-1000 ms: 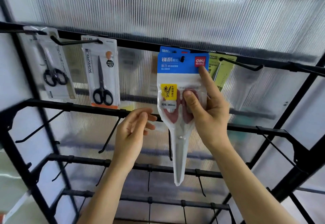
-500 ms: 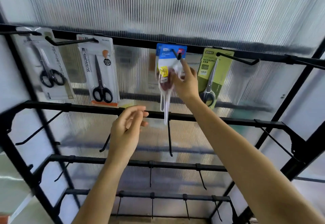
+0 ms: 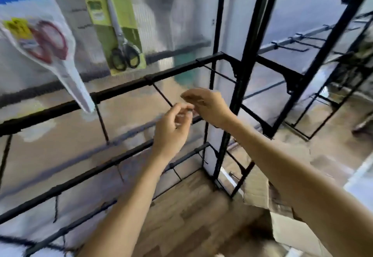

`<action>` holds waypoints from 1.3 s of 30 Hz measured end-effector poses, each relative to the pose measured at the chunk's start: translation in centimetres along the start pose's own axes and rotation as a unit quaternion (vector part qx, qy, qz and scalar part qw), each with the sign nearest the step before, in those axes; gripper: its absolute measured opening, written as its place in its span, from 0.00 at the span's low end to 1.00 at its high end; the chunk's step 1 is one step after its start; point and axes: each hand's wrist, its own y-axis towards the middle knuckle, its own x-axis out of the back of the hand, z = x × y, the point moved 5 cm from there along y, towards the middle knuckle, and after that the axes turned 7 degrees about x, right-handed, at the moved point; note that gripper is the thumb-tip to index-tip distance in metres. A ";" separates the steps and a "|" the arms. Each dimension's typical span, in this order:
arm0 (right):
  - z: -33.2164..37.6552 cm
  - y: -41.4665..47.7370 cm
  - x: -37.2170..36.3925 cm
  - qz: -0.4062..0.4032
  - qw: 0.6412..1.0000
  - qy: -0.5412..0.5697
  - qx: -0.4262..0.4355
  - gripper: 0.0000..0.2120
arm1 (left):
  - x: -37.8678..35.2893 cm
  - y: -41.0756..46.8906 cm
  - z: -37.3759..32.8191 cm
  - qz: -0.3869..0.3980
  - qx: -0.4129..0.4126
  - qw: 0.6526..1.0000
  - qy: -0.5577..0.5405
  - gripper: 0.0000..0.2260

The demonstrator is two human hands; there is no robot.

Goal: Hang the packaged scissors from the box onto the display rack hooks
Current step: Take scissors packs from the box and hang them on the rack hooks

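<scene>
The blue-and-white scissors pack [image 3: 40,34] with red handles hangs at the upper left of the black display rack [image 3: 121,93], free of both hands. A green scissors pack [image 3: 115,24] hangs just right of it. My left hand [image 3: 173,127] and my right hand [image 3: 205,105] float close together in front of the rack's middle bars, fingers loosely curled, holding nothing. A cardboard box [image 3: 272,192] with open flaps sits on the floor at the lower right, partly behind my right forearm. The picture is blurred by motion.
Bare black hooks [image 3: 161,95] stick out from the rack's middle and lower bars. A second black rack [image 3: 314,79] stands to the right. Wood-look flooring [image 3: 191,216] lies below.
My right hand let go of the blue-and-white pack, which now hangs on its hook, and dropped down beside my left hand. The view swung right and down.
</scene>
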 end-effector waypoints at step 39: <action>-65.0 -46.1 1.9 0.024 0.744 0.056 -0.666 0.12 | -73.2 -6.8 34.5 0.635 -0.011 0.620 0.460 0.15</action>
